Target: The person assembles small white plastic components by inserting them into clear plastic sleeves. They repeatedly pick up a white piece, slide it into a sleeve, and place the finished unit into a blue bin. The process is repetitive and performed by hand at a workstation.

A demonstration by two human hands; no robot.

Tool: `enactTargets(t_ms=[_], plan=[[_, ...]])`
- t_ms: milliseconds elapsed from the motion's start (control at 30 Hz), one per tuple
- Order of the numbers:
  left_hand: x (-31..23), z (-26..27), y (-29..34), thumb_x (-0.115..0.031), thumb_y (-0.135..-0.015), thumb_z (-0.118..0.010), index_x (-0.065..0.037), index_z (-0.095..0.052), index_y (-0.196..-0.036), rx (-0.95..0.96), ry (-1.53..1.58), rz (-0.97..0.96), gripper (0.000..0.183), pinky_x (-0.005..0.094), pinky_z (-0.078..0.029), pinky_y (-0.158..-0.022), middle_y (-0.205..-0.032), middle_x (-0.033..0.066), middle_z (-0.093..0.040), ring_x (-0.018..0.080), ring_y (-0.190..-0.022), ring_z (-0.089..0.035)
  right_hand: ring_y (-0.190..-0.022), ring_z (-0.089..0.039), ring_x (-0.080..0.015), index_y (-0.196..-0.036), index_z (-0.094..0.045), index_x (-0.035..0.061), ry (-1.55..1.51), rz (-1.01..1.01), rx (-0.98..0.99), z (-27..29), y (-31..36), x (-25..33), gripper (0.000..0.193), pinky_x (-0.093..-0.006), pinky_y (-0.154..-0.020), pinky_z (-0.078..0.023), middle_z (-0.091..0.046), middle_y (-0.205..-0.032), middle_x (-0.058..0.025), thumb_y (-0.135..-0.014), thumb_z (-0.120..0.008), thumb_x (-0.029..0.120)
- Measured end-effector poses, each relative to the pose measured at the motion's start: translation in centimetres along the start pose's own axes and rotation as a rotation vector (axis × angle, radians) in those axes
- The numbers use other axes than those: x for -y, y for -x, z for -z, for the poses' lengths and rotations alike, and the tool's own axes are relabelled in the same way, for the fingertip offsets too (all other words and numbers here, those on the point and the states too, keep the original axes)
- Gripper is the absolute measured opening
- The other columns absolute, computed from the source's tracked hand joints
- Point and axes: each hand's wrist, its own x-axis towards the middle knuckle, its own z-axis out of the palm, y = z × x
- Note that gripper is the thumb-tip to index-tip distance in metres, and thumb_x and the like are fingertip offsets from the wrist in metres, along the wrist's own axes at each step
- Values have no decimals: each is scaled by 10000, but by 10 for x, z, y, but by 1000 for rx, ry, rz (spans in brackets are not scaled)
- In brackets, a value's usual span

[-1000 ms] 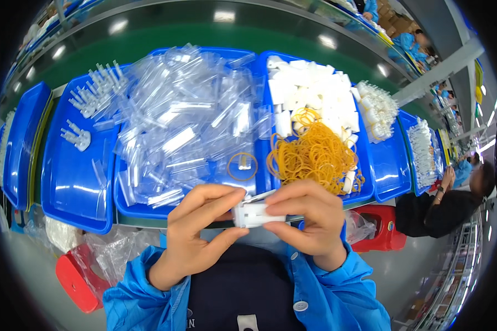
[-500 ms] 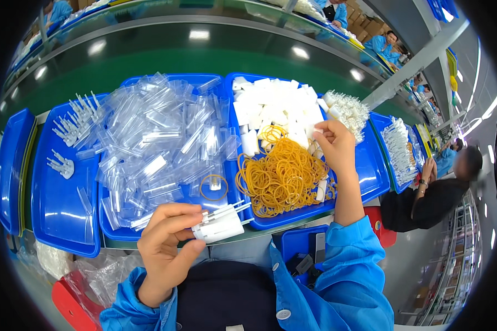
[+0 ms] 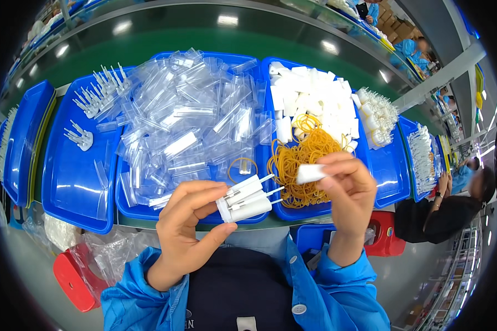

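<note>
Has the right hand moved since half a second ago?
Yes. Judged against the rubber bands, the right hand has come toward the person, from the white pile beyond them, and now holds a white piece.

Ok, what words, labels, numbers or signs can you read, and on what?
No full word readable.
Dark top: pale letters, partly hidden.
Right red stool: small coloured mark, too small.
Pronged part, white piece: none visible.
Background: too small or blurred.

Grey floor [image 3: 406, 270], red stools [image 3: 74, 280], green worktop [image 3: 165, 36]
</note>
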Motion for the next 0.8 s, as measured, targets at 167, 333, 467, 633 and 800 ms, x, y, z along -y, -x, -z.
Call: enactTargets(t_ms=[167, 333, 467, 633, 800], plan=[[-1, 2, 1, 98, -756, -700, 81, -563, -1189, -6, -34, -21, 455, 369, -529, -943, -1209, 189, -500, 280, -1132, -574, -938, -633, -185, -971, -637, -95, -120, -19, 97, -13, 6, -8, 155, -269, -793, -545, -588, -1089, -166, -818, -624, -120], [1, 3, 3, 64, -765, -698, 85, -553, -1196, -10, -48, -34, 455, 370, -523, -927, -1207, 191, -498, 282, -1131, -566, -884, -642, -170, -961, -630, -100, -88, -55, 50, -21, 5, -3, 138, -249, -745, -552, -600, -1054, -159, -824, -640, -93], [1, 5, 4, 56, -766, -702, 84, -553, -1197, -10, -78, -52, 457, 374, -517, -936, -1210, 194, -497, 286, -1131, -567, -778, -651, -143, -973, -620, -85, -158, -218, 46, -20, 8, 3, 134, -231, -658, -551, -639, -944, -134, -843, -642, -59], [0, 2, 3, 70, -744, -735, 72, -587, -1170, -80, -39, -81, 451, 336, -546, -906, -1186, 193, -534, 265, -1095, -599, -716, -637, -116, -968, -609, -66, -187, -181, 7, -26, 7, -2, 118, -209, -602, -535, -651, -898, -119, -857, -636, -38], [1, 5, 4, 44, -721, -757, 69, -615, -1148, -66, -159, -83, 451, 292, -542, -833, -1145, 197, -581, 238, -1041, -616, -763, -632, -111, -947, -609, -50, -179, -139, -20, -35, 5, -1, 85, -207, -618, -533, -645, -899, -110, -862, -615, -48]])
